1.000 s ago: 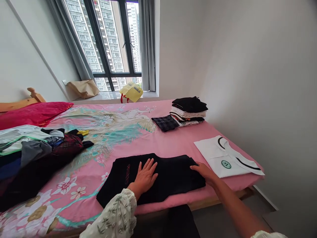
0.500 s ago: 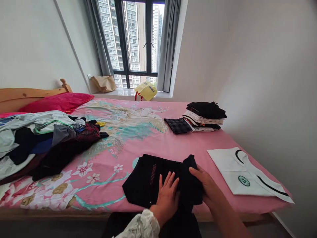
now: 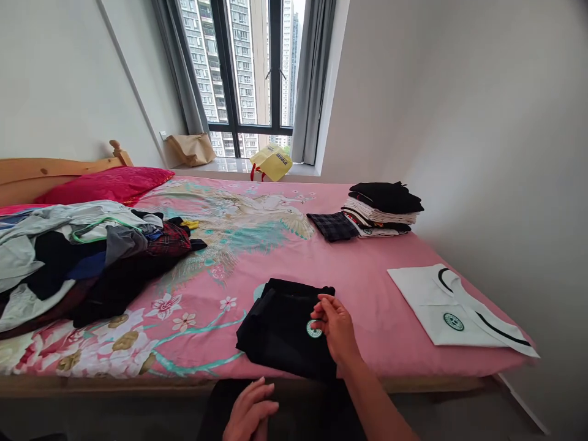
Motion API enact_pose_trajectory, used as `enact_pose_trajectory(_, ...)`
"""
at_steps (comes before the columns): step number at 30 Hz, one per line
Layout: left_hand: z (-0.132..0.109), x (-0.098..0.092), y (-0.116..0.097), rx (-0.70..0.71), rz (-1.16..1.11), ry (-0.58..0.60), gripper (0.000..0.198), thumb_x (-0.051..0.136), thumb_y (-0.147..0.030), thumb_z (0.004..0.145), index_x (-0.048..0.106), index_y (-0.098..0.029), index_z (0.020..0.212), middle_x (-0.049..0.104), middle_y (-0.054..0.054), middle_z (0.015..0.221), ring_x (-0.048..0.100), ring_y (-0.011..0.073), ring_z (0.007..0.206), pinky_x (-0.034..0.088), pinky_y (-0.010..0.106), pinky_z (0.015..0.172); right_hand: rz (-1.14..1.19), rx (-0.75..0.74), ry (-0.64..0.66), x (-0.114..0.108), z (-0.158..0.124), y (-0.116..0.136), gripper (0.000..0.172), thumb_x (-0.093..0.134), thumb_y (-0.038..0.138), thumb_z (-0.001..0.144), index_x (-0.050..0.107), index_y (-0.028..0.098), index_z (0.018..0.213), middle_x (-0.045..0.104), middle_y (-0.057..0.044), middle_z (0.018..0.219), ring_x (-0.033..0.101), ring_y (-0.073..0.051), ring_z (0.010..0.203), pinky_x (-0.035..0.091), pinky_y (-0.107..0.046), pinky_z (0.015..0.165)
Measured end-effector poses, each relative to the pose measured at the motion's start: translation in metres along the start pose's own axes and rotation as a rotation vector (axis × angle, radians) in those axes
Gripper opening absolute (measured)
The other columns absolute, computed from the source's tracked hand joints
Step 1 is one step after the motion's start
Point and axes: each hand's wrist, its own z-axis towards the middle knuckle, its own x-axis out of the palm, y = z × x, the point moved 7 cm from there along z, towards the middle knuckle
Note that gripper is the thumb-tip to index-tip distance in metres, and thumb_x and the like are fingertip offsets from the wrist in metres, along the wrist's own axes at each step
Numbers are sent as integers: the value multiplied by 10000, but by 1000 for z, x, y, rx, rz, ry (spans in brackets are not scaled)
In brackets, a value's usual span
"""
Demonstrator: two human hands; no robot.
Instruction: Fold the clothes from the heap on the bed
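A black garment (image 3: 280, 331) lies folded into a rough rectangle at the near edge of the bed, a round green-and-white badge (image 3: 314, 329) showing on its right part. My right hand (image 3: 337, 327) is over that right part with loosely curled fingers, partly covering the badge; I see nothing held in it. Lower down, in front of the bed edge, my left hand (image 3: 250, 407) hovers apart from the cloth, its fingers stretched out and nothing in them. To the right rests a folded white shirt (image 3: 422, 306) with black trim and a similar badge.
A stack of folded clothes (image 3: 386, 205) stands at the back right, beside a folded dark checked garment (image 3: 331, 226). Loose clothes (image 3: 101, 263) are heaped on the left near a red pillow (image 3: 110, 187). A yellow bag (image 3: 272, 163) and a brown paper bag (image 3: 190, 150) are by the window.
The right part of the black garment has been folded over leftward, bringing the badge into view. My left hand has left the cloth and moved down and left; my right hand has let go.
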Motion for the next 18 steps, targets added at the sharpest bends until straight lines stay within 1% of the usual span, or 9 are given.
enact_pose_trajectory(2,36,-9,-11,33,-44,33,283,436,-129,847,668,-275,917,674,48,1110,535,209,1181,514,381,934,-68,-108,-159,-39,-7,20,344,628,462,738,550,196,942,539,18,710,552,-124,649,507,-245,536)
enact_pose_trajectory(4,75,-5,-20,78,-45,109,320,388,-116,866,666,-257,940,651,38,1159,478,193,1238,453,386,1004,-213,-188,-204,-55,-15,30,315,571,474,781,562,199,934,570,-9,764,565,-150,727,524,-289,639)
enact_pose_trajectory(5,93,1,-23,109,-28,156,345,363,-114,875,663,-254,974,639,31,1186,456,183,1257,417,388,1036,-310,-237,-182,-54,-19,31,302,533,467,811,570,199,945,595,-29,823,574,-168,793,521,-320,718)
enact_pose_trajectory(7,122,16,-17,142,61,255,380,334,-140,896,629,-261,1103,585,20,1277,408,178,1295,326,420,1094,-531,-384,-64,-38,-26,28,288,468,416,860,587,205,1016,620,-68,1016,555,-210,1001,452,-390,913)
enact_pose_trajectory(9,141,32,6,76,208,331,388,359,-216,907,550,-279,1239,476,23,1391,339,219,1339,211,509,1121,-765,-525,112,-16,-31,14,320,454,350,873,574,229,1144,560,-68,1239,431,-247,1224,287,-462,1068)
enact_pose_trajectory(12,144,49,55,-129,396,414,476,433,-358,884,428,-282,1354,336,45,1477,244,292,1376,105,605,1096,-1055,-521,333,-5,-26,-27,443,502,303,843,500,282,1286,428,-32,1407,259,-293,1356,60,-553,1116)
enact_pose_trajectory(14,137,55,75,-191,436,435,537,439,-409,873,377,-267,1387,309,52,1489,208,291,1387,94,594,1097,-1124,-471,366,-14,-19,-48,501,523,307,829,457,300,1325,383,-25,1438,240,-300,1366,23,-567,1114)
enact_pose_trajectory(16,131,58,84,-183,422,419,553,434,-429,870,361,-270,1394,296,45,1498,192,273,1394,100,563,1106,-1073,-485,277,-29,-13,-54,534,523,329,825,426,266,1347,342,-45,1461,222,-285,1374,76,-539,1125)
enact_pose_trajectory(18,130,54,89,-194,376,358,564,446,-431,859,371,-246,1387,288,65,1503,212,258,1388,152,516,1111,-930,-490,92,-51,-7,-52,565,514,355,822,401,194,1352,336,-97,1456,240,-267,1368,173,-495,1125)
